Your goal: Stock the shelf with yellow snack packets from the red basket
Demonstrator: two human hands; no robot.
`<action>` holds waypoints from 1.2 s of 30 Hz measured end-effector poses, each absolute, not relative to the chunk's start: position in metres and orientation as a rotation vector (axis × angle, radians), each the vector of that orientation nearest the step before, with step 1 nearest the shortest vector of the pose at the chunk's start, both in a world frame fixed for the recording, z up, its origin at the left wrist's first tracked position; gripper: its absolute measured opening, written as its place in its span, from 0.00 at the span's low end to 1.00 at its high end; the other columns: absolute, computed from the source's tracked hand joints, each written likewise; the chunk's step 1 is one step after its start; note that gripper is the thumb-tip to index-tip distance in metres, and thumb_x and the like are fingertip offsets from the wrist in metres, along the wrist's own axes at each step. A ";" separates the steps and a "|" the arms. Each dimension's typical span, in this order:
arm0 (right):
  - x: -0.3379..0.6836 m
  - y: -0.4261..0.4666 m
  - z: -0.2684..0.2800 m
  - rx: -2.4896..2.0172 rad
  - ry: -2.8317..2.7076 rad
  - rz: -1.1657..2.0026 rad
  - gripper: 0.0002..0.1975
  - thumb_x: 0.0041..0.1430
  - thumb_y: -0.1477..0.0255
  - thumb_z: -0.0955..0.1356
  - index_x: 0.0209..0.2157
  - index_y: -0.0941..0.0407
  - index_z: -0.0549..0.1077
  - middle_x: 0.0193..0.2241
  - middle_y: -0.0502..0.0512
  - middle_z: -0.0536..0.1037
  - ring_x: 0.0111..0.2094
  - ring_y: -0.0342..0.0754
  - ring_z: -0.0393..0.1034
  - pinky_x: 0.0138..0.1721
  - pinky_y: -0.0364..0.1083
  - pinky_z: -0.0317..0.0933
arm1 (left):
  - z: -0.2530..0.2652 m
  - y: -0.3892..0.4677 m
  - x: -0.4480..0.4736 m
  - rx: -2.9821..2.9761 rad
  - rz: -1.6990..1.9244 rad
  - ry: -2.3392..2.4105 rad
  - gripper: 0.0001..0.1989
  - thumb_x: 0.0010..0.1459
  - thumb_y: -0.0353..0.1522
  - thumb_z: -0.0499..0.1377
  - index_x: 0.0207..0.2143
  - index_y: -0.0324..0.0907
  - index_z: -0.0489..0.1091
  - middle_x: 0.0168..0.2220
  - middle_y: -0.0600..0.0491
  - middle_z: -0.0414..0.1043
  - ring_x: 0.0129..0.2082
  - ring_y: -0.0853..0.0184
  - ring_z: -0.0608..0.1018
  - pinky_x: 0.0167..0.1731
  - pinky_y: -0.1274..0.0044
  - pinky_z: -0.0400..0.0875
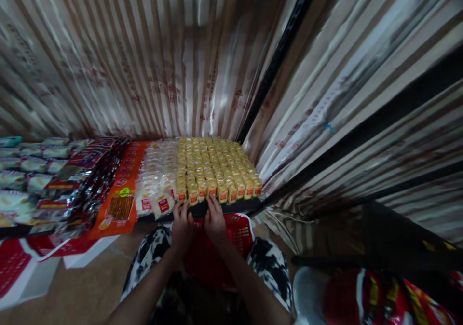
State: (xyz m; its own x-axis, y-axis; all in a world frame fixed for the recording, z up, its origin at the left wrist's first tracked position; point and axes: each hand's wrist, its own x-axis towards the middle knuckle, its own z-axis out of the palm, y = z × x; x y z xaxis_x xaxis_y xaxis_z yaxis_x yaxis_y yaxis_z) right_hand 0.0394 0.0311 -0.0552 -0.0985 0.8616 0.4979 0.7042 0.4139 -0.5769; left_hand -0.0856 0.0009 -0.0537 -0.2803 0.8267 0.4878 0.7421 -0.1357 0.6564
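Rows of small yellow snack packets (213, 166) with red labels stand packed together on a dark shelf. My left hand (182, 224) is at the bottom front edge of these rows, its fingers reaching up to the leftmost front packets. A little to the right, my right hand (215, 220) has its fingers stretched against the lower front of the middle packets. Neither hand visibly grips a packet, though blur hides the exact contact. Below both hands, a red plastic basket (241, 228) with a white handle sits between my knees.
Left of the yellow rows lie clear packets with red labels (162, 203), orange bags of stick snacks (121, 207), dark red bags (79, 170) and white wrapped packs (16, 202). Striped sheeting (162, 64) hangs behind. Dark poles (278, 60) slant at the right, above red bags (387, 298).
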 end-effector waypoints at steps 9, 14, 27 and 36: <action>0.040 0.032 -0.055 -1.301 -1.895 0.217 0.29 0.51 0.82 0.56 0.57 0.61 0.62 0.56 0.63 0.65 0.58 0.50 0.57 0.55 0.53 0.59 | -0.052 0.028 -0.077 1.629 1.606 1.894 0.13 0.60 0.32 0.49 0.46 0.38 0.61 0.37 0.49 0.65 0.29 0.69 0.72 0.35 0.74 0.72; 0.038 0.036 -0.056 -1.334 -1.909 0.245 0.30 0.49 0.83 0.56 0.56 0.63 0.62 0.57 0.64 0.64 0.59 0.51 0.56 0.57 0.53 0.57 | -0.058 0.038 -0.082 1.675 1.569 1.922 0.10 0.60 0.32 0.48 0.41 0.39 0.63 0.34 0.50 0.66 0.28 0.69 0.72 0.31 0.75 0.72; 0.038 0.035 -0.064 -1.378 -1.893 0.263 0.32 0.47 0.82 0.57 0.56 0.63 0.62 0.57 0.64 0.63 0.58 0.52 0.57 0.56 0.54 0.58 | -0.055 0.036 -0.085 1.732 1.543 1.943 0.08 0.60 0.33 0.48 0.37 0.40 0.64 0.33 0.49 0.68 0.27 0.69 0.73 0.28 0.77 0.71; 0.036 0.025 -0.064 -1.272 -1.911 0.222 0.30 0.50 0.82 0.57 0.56 0.56 0.63 0.58 0.59 0.63 0.58 0.51 0.56 0.56 0.55 0.56 | -0.048 0.033 -0.090 1.753 1.595 1.904 0.07 0.60 0.34 0.48 0.30 0.42 0.62 0.28 0.52 0.67 0.26 0.69 0.72 0.27 0.77 0.69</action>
State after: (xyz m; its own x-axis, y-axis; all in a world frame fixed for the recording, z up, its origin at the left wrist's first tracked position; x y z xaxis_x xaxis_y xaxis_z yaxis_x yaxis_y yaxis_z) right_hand 0.0359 0.0251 -0.0644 -0.1625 0.8350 0.5257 0.6920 0.4762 -0.5425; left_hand -0.0900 0.0326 -0.0483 -0.3318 0.7735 0.5400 0.6672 -0.2122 0.7140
